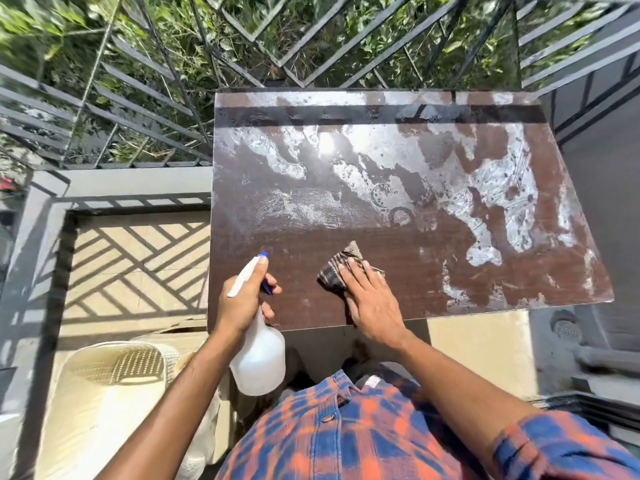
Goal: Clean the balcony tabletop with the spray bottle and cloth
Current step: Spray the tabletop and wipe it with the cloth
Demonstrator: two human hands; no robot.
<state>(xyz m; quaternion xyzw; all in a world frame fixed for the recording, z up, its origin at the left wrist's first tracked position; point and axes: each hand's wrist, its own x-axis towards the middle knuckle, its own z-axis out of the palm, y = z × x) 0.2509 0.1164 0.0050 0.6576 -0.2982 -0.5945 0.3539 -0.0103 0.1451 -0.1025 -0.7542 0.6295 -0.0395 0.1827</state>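
Note:
A brown tabletop fills the middle of the view, streaked with white dust and wet patches across its far and right parts. My left hand grips a white spray bottle with a blue nozzle, held at the table's near left corner with the nozzle pointing over the table. My right hand lies flat, pressing a dark checked cloth onto the near middle of the tabletop. The near strip of the table around the cloth looks darker and less dusty.
A black metal railing runs behind and to the left of the table, with green plants beyond. A cream plastic chair stands at the lower left on the tiled floor. A grey wall and pipe are at the right.

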